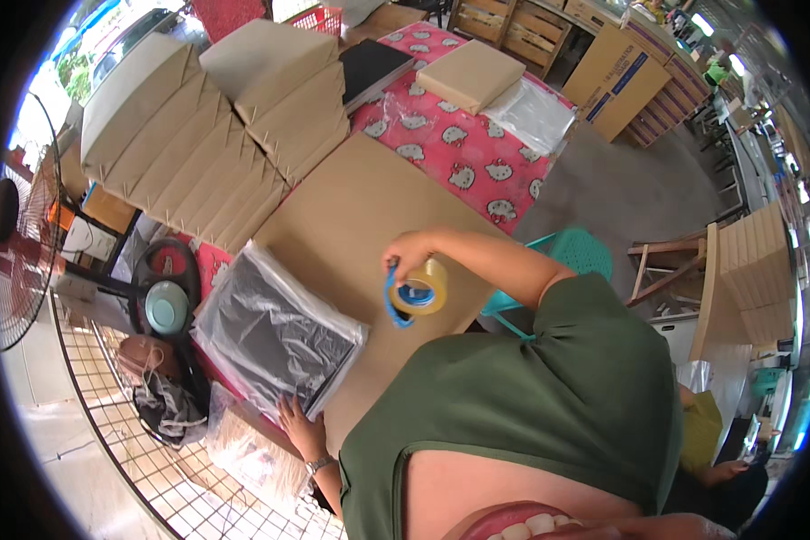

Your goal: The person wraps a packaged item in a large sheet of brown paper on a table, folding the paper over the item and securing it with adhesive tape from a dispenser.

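Observation:
My right hand [409, 252] grips a blue tape dispenser [392, 302] loaded with a wide roll of yellowish tape [433, 286], held above a large brown paper sheet [351, 202]. Against the near edge of a flat black stack wrapped in transparent plastic [283, 328] lies my left hand [302, 427], its fingers spread. The plastic is wrinkled and shiny, and it extends past the black stack's edges. The wrapped stack lies partly on the brown sheet. Whether any tape has been pulled off the roll, I cannot tell.
Tall piles of brown-wrapped packages [175, 135] stand at the back left. A pink patterned tablecloth [477, 171] shows beyond, bearing another brown package [471, 74] and folded plastic [533, 115]. A green stool [578, 252] stands right. A fan [27, 216] and wire mesh [126, 432] border the left.

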### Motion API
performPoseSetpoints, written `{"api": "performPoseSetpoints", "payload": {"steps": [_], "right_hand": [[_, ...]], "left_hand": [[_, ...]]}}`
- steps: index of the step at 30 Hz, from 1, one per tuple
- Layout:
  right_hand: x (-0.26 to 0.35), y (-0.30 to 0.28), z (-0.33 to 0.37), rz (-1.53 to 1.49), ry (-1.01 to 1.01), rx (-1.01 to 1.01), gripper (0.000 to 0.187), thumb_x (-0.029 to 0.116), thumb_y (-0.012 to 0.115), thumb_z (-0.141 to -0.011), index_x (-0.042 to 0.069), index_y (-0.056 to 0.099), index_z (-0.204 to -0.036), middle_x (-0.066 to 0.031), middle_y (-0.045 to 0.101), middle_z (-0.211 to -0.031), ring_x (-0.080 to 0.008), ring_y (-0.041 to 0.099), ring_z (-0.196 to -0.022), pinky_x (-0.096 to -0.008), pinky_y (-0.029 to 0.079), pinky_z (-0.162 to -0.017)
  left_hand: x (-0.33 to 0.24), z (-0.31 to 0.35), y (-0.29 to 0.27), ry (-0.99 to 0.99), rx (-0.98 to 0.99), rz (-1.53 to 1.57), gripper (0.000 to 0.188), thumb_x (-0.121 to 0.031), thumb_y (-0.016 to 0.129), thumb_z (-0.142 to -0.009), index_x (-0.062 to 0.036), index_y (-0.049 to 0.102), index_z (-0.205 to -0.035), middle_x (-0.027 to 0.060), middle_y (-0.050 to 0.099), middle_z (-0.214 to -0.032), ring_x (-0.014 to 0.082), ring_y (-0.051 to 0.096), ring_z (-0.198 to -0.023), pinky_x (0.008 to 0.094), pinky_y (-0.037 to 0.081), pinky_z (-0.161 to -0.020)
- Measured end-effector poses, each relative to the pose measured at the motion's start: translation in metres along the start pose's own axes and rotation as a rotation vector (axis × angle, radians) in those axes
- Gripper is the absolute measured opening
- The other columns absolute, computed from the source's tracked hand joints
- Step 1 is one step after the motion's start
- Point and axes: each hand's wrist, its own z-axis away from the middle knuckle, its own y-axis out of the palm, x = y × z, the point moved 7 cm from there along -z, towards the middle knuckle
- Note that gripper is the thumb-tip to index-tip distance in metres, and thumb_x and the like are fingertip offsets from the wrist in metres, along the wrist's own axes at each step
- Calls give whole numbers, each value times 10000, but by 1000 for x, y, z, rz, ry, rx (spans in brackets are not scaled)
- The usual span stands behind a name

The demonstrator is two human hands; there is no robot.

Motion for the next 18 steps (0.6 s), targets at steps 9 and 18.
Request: {"api": "performPoseSetpoints", "payload": {"steps": [9, 18], "right_hand": [[-170, -10, 9, -240, 303, -169, 484, 195, 710, -690, 108, 630, -1160, -115, 639, -1120, -241, 585, -1043, -348, 460, -902], [34, 85, -77, -210, -221, -494, 711, 436, 643, -815, 28, 404, -1346, -258, 506, -1244, -388, 511, -1128, -456, 410, -955]], "left_hand": [[4, 2, 12, 81, -147, 26, 502, -97, 680, -735, -34, 533, -1211, 166, 499, -1286, 343, 456, -1195, 440, 357, -1019], [7, 17, 16, 12, -282, 32, 465, -74, 617, -776, -24, 521, -1228, 185, 490, -1246, 353, 448, -1169, 471, 356, -1006]]}}
